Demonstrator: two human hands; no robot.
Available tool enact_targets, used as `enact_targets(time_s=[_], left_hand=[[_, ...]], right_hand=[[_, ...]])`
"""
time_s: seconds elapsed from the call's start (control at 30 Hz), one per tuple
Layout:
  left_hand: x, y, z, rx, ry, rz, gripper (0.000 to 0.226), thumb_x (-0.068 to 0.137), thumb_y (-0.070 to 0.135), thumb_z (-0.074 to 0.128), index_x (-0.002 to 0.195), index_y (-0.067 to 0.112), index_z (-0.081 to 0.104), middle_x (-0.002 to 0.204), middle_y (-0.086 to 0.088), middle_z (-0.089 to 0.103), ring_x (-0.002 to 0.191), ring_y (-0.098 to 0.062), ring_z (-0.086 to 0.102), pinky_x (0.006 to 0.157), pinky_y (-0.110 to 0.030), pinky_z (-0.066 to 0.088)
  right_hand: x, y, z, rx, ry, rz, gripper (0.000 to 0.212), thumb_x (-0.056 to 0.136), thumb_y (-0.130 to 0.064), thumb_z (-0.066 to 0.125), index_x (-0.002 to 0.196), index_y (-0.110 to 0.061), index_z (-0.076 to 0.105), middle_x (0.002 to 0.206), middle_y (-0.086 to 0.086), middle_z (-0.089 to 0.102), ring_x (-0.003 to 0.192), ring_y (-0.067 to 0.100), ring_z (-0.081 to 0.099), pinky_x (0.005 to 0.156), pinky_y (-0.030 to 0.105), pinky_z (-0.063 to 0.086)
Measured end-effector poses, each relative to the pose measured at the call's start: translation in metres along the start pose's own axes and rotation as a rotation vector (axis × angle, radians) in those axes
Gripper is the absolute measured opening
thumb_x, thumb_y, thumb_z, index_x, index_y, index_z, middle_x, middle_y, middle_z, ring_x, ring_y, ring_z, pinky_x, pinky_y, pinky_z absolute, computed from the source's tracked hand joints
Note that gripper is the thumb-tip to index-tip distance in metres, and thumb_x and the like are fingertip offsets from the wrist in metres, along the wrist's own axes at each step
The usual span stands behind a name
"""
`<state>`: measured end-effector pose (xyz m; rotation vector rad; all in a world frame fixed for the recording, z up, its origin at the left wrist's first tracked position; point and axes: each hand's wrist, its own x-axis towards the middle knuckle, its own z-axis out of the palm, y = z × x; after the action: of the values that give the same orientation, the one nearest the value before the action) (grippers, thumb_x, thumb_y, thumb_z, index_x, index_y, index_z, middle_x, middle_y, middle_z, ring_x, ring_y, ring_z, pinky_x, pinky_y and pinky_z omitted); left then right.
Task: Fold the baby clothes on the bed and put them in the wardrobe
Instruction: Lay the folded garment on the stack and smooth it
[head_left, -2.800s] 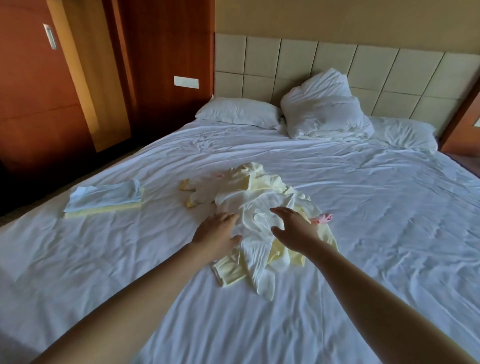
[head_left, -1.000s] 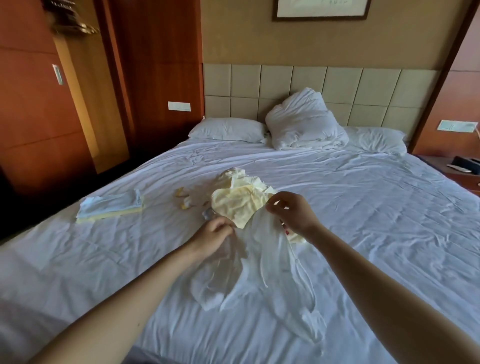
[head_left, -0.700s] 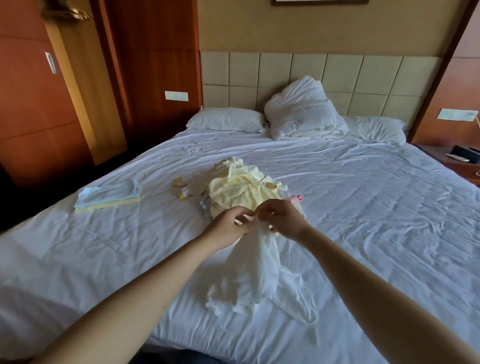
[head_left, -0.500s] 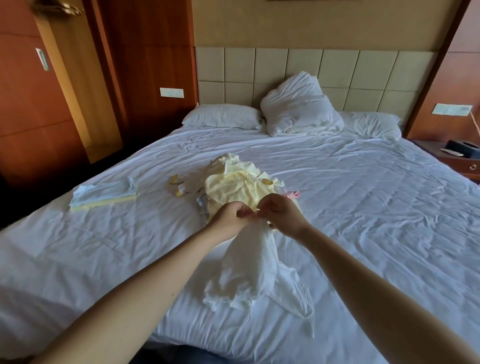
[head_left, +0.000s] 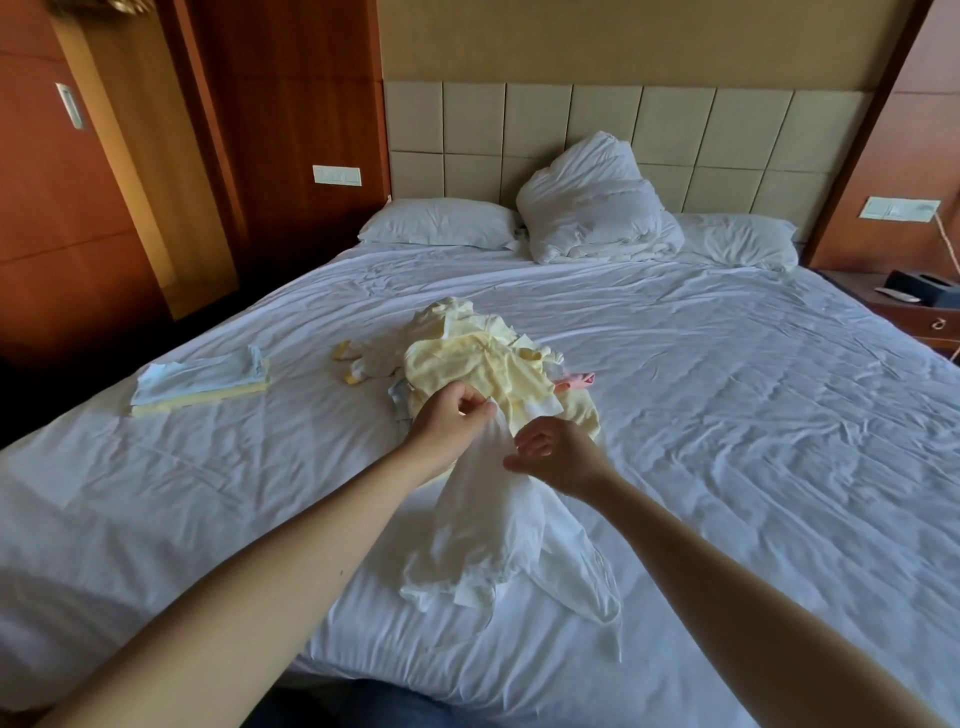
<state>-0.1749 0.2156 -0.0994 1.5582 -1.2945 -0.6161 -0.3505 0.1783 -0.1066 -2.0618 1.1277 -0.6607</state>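
Observation:
A white baby garment (head_left: 488, 540) hangs bunched over the near part of the bed (head_left: 753, 426). My left hand (head_left: 447, 421) pinches its top edge and holds it up. My right hand (head_left: 558, 452) is beside it, fingers loosely curled at the cloth's edge, and I cannot tell whether it grips. Behind the hands lies a heap of pale yellow and white baby clothes (head_left: 483, 364) with a bit of pink at its right. A folded stack (head_left: 202, 382) of light blue and yellow pieces rests near the bed's left edge.
Pillows (head_left: 592, 208) and a bunched duvet sit against the padded headboard. The wooden wardrobe (head_left: 62, 208) stands to the left of the bed. A nightstand (head_left: 914, 306) with a dark box is at the right.
I pulled the white garment out of the heap and lifted it. My hands met at its top edge, and now the right hand has slid down and apart from the left.

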Motion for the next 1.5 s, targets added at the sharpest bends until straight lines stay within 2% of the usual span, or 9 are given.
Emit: enact_targets(time_s=[0.17,0.33,0.47,0.6,0.73,0.9,1.13,1.37,1.5], left_hand=[[0.001,0.008,-0.004,0.004,0.057,-0.024,0.013,0.094,0.025,0.061,0.086,0.020,0.052,0.080,0.008,0.054,0.077,-0.012,0.052,0.071,-0.027,0.041],[0.000,0.016,-0.006,0.067,0.128,0.025,0.014,0.098,0.024,0.053,0.090,0.014,0.047,0.086,0.003,0.056,0.076,-0.011,0.049,0.067,-0.027,0.034],[0.000,0.025,-0.006,0.049,0.198,0.094,0.014,0.101,0.022,0.046,0.096,0.009,0.043,0.078,0.007,0.047,0.071,-0.009,0.046,0.069,-0.031,0.034],[0.003,0.038,-0.009,-0.003,0.267,0.224,0.014,0.102,0.018,0.045,0.092,0.011,0.039,0.070,0.006,0.041,0.058,-0.003,0.041,0.064,-0.033,0.032],[0.011,0.050,-0.017,0.019,0.339,0.375,0.016,0.100,0.026,0.047,0.091,0.016,0.040,0.064,0.007,0.043,0.055,-0.006,0.042,0.061,-0.038,0.036],[0.024,0.056,-0.029,0.063,0.357,0.484,0.012,0.098,0.027,0.053,0.093,0.018,0.047,0.084,0.007,0.053,0.079,-0.005,0.052,0.072,-0.027,0.041],[-0.015,-0.002,-0.009,0.245,0.145,0.349,0.016,0.100,0.032,0.049,0.089,0.025,0.040,0.077,0.012,0.053,0.069,-0.007,0.052,0.065,-0.037,0.042],[-0.094,-0.079,0.022,0.392,-0.171,0.203,0.018,0.098,0.036,0.052,0.086,0.026,0.046,0.077,0.012,0.055,0.072,-0.002,0.053,0.062,-0.021,0.039],[-0.121,-0.102,0.032,0.431,-0.261,0.143,0.018,0.097,0.036,0.054,0.085,0.023,0.049,0.080,0.010,0.057,0.074,-0.006,0.055,0.065,-0.028,0.044]], right_hand=[[-0.002,0.001,-0.001,-0.103,-0.042,0.008,0.019,0.076,-0.021,0.080,0.071,-0.027,0.063,0.076,-0.009,0.065,0.083,0.012,0.066,0.089,0.022,0.043],[0.000,-0.006,-0.012,0.032,-0.025,0.079,0.012,0.086,-0.014,0.066,0.077,-0.018,0.059,0.072,-0.001,0.060,0.070,0.020,0.062,0.065,0.042,0.058],[-0.002,-0.019,-0.029,0.351,-0.003,0.143,0.005,0.093,-0.011,0.058,0.089,-0.012,0.058,0.083,0.003,0.054,0.073,0.011,0.056,0.052,0.031,0.057],[0.005,-0.031,-0.050,0.418,0.053,0.013,0.013,0.093,-0.007,0.060,0.083,-0.013,0.056,0.065,-0.003,0.056,0.062,0.008,0.056,0.062,0.037,0.061],[0.019,-0.039,-0.070,0.232,0.198,-0.192,0.021,0.088,-0.003,0.066,0.075,-0.019,0.059,0.071,0.000,0.061,0.067,0.013,0.058,0.069,0.032,0.056],[0.030,-0.049,-0.089,0.115,0.291,-0.321,0.024,0.084,-0.004,0.070,0.073,-0.023,0.063,0.075,-0.011,0.065,0.071,-0.001,0.062,0.073,0.011,0.044],[0.005,0.002,-0.056,-0.023,0.161,-0.205,0.032,0.083,-0.010,0.072,0.069,-0.037,0.062,0.073,-0.025,0.066,0.078,-0.007,0.063,0.084,0.014,0.049],[-0.059,0.084,0.004,-0.139,-0.042,-0.030,0.031,0.083,-0.017,0.071,0.068,-0.042,0.062,0.076,-0.027,0.066,0.085,-0.005,0.064,0.084,0.018,0.049],[-0.087,0.110,0.026,-0.239,-0.123,-0.004,0.019,0.084,-0.026,0.067,0.072,-0.041,0.063,0.086,-0.024,0.064,0.086,-0.007,0.060,0.079,0.016,0.048]])
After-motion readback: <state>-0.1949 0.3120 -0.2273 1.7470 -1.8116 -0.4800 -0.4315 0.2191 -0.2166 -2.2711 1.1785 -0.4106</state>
